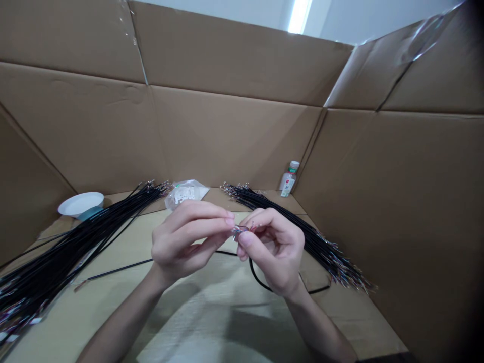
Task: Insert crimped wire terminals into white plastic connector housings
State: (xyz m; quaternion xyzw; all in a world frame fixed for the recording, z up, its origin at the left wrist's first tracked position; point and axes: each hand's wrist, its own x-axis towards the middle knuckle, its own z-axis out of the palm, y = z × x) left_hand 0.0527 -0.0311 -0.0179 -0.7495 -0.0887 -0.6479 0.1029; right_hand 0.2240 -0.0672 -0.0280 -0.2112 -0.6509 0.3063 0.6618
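Note:
Both hands meet at the middle of the view, over a black cable (260, 284) whose end splits into thin coloured wires (247, 229). My left hand (192, 234) pinches at the wires with thumb and fingertips; a small pale piece may be there, too small to make out. My right hand (278, 247) grips the wires near the cable's end between thumb and curled fingers. From the hands the cable loops down and right, and a black length with a bare coppery tip (81, 286) lies to the left on the surface.
A large bundle of black cables (91, 237) lies at left, another bundle (313, 239) at right. At the back stand a clear bag with small white pieces (187, 193) and a bottle (289, 180). A white bowl (81, 203) is at far left. Cardboard walls (234, 136) surround the surface.

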